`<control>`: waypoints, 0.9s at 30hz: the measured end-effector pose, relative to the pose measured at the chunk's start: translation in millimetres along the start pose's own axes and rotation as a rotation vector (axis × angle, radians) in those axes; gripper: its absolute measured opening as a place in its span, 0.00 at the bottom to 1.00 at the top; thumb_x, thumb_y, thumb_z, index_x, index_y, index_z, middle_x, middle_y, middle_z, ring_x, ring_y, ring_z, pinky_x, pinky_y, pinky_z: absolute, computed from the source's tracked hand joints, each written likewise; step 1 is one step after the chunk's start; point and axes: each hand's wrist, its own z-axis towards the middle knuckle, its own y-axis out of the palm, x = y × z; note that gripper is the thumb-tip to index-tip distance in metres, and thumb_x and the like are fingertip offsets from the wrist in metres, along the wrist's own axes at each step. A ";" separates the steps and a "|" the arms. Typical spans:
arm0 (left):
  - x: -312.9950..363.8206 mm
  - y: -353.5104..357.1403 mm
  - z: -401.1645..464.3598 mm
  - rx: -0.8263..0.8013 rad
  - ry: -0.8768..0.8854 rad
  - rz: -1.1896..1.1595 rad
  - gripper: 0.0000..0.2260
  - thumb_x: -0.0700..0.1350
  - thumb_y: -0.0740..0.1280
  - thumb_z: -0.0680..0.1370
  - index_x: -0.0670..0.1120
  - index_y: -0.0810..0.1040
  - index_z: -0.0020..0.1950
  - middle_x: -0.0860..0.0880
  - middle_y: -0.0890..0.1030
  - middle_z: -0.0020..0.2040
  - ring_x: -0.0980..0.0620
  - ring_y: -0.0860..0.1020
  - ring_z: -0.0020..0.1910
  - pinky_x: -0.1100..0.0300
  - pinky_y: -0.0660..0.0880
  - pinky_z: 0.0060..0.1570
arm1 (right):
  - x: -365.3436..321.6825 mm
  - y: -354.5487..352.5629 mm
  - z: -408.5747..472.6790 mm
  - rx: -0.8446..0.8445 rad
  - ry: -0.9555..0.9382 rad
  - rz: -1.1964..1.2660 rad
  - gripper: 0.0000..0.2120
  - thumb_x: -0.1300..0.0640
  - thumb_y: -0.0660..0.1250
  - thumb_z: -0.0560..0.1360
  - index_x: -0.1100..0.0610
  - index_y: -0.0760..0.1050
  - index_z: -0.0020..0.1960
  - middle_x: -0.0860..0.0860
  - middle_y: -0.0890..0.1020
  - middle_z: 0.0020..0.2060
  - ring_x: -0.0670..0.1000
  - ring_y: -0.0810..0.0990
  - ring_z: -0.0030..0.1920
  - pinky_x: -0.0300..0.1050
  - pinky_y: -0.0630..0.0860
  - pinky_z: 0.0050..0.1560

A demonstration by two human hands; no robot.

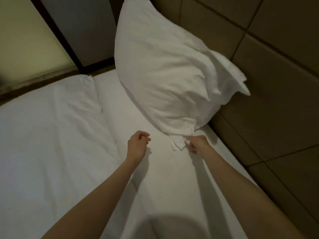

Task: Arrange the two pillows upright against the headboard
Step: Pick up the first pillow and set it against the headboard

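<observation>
White pillow [165, 75] leans upright against the padded brown headboard [276, 69], its top corner near the upper frame edge, one flap sticking out right over the panels. Only one pillow is clearly seen from the head camera; a flat white fold at left [81, 100] could be bedding or a second pillow, cannot tell.

Right hand [196, 144]: arm stretched forward from the bottom right, wrist straight, fingers curled down and pinching the loose bottom corner of the pillowcase where it bunches on the sheet [51, 152]. Fingertips partly hidden under the fabric, so the exact grip is hard to read, but cloth sits between thumb and fingers.

Left hand [137, 145]: arm extended from the bottom left, hand raised just above the mattress, fingers loosely curled inward, holding nothing. It sits just beside the pillow's lower edge, not touching it, apart from the right hand with the cloth corner between them.

Pillow base rests on the mattress close to the headboard. A dark-framed panel [57, 35] stands beyond the bed at upper left. Lower frame has a dark shadow on the sheet. Lighting is dim, and the creases are soft and blurred.
</observation>
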 end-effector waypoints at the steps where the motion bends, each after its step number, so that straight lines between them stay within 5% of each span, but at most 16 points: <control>1: -8.2 2.2 2.5 0.010 -0.008 -0.019 0.11 0.36 0.56 0.76 0.44 0.78 0.48 0.48 0.81 0.42 0.52 0.77 0.41 0.65 0.71 0.37 | 9.5 9.7 6.3 0.016 -0.003 0.010 0.09 0.62 0.72 0.69 0.63 0.75 0.46 0.57 0.76 0.37 0.52 0.73 0.31 0.43 0.69 0.32; 6: -36.1 8.8 2.9 0.048 -0.037 -0.069 0.12 0.34 0.56 0.76 0.41 0.78 0.48 0.49 0.80 0.39 0.54 0.77 0.38 0.73 0.71 0.33 | 31.6 43.6 13.3 0.003 -0.116 0.225 0.12 0.67 0.69 0.72 0.63 0.72 0.53 0.60 0.78 0.39 0.52 0.74 0.31 0.45 0.72 0.33; 9: -41.9 10.2 -7.9 0.021 -0.047 -0.049 0.12 0.34 0.56 0.76 0.40 0.79 0.49 0.48 0.80 0.40 0.53 0.77 0.38 0.70 0.72 0.35 | 36.5 39.3 1.9 0.067 -0.163 0.204 0.01 0.67 0.65 0.75 0.63 0.74 0.44 0.56 0.76 0.31 0.51 0.71 0.28 0.42 0.68 0.28; 14: -40.0 2.1 -28.3 -0.031 -0.023 -0.016 0.12 0.34 0.56 0.76 0.42 0.78 0.47 0.48 0.80 0.40 0.53 0.77 0.38 0.76 0.71 0.29 | 42.2 22.5 -15.6 0.272 -0.245 0.057 0.14 0.65 0.64 0.75 0.59 0.66 0.33 0.56 0.74 0.34 0.51 0.71 0.29 0.38 0.68 0.26; 19: -33.4 -19.2 -53.3 -0.046 -0.028 0.003 0.12 0.35 0.56 0.76 0.43 0.78 0.47 0.47 0.81 0.42 0.51 0.77 0.40 0.68 0.72 0.36 | 38.6 18.7 -46.1 0.217 -0.238 -0.129 0.11 0.67 0.62 0.76 0.60 0.70 0.35 0.59 0.78 0.36 0.51 0.74 0.28 0.40 0.71 0.29; 23: -13.5 -43.4 -80.1 -0.048 0.032 -0.003 0.11 0.34 0.56 0.77 0.42 0.78 0.47 0.45 0.81 0.42 0.50 0.77 0.40 0.67 0.72 0.38 | 35.4 2.0 -93.3 0.162 -0.304 -0.127 0.06 0.68 0.62 0.74 0.64 0.76 0.41 0.58 0.81 0.36 0.51 0.77 0.31 0.40 0.73 0.30; 27: 16.4 -74.6 -118.3 -0.065 0.099 -0.016 0.12 0.35 0.56 0.76 0.42 0.78 0.47 0.47 0.81 0.41 0.52 0.77 0.39 0.67 0.71 0.38 | 28.0 -16.4 -162.3 0.134 -0.400 -0.044 0.08 0.68 0.62 0.73 0.60 0.74 0.36 0.56 0.81 0.35 0.51 0.77 0.31 0.38 0.71 0.31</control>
